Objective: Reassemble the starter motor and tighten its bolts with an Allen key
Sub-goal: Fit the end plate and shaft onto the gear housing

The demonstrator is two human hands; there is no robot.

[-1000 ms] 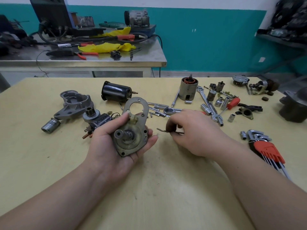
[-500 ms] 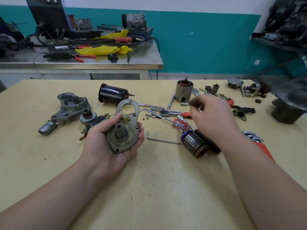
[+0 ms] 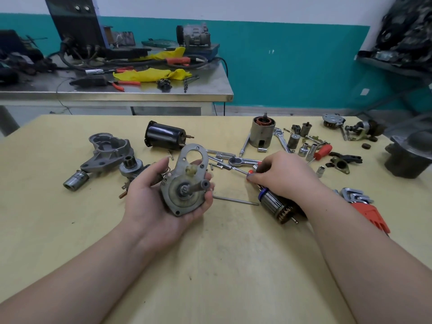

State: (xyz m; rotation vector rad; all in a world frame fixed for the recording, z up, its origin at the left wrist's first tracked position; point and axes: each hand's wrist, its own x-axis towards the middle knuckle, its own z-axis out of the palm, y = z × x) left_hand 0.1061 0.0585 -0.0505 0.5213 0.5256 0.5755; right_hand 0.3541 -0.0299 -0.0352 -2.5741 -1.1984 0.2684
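Observation:
My left hand (image 3: 149, 202) holds the grey gear plate (image 3: 187, 183) of the starter motor in its palm, with the short shaft pointing at me. My right hand (image 3: 282, 174) lies on the table to the right, fingertips curled on the red handle of a screwdriver (image 3: 250, 172). The armature (image 3: 275, 205) rests under that wrist. A single Allen key (image 3: 236, 201) lies loose between my hands. The black solenoid (image 3: 166, 135), the field housing (image 3: 263, 133) with copper windings and the nose housing (image 3: 105, 153) stand further back.
On the yellow table (image 3: 210, 265) lie a ratchet (image 3: 238, 161), loose bolts, several sockets (image 3: 304, 149), a large socket (image 3: 76, 181) and a pinion gear (image 3: 131, 166). A red Allen key set (image 3: 362, 204) sits by my right forearm. A cluttered steel bench (image 3: 140, 94) stands behind.
My right hand released the Allen key onto the table, reached back toward the sockets, then came nearer and settled on the screwdriver. My left hand tilted the gear plate slightly.

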